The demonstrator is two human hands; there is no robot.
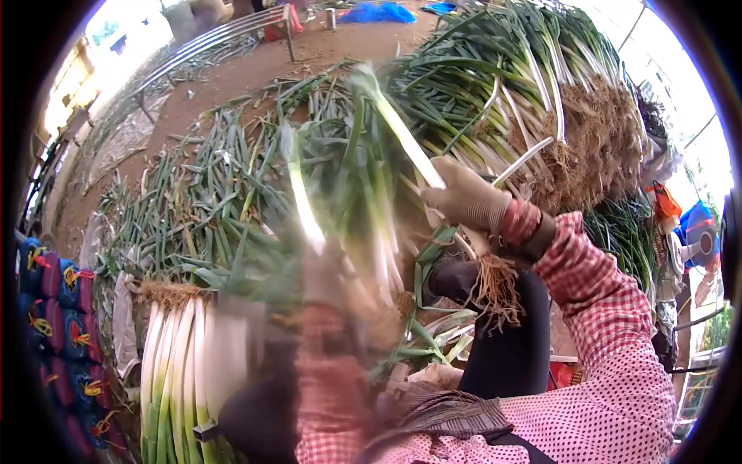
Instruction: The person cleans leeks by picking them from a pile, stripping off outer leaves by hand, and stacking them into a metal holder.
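Observation:
My right hand (464,197), in a beige knitted glove, is closed around a long green onion (406,143). The stalk points up and left, its leafy top blurred. Brown roots (498,290) hang below that wrist, over my dark-trousered leg. Smeared by motion, my left hand (321,267) is low in the middle. A second green onion (303,193) rises from it, its white stalk running into the fingers, which seem closed on it. Between the hands, more green onions (379,232) show as a blur of white stalks and green leaves.
A big heap of rooted green onions (564,131) lies at upper right. Loose leaves (193,189) cover the ground at left. Trimmed green onions (174,371) lie lined up at lower left beside blue and maroon bundles (69,332). A metal rack (216,39) stands behind.

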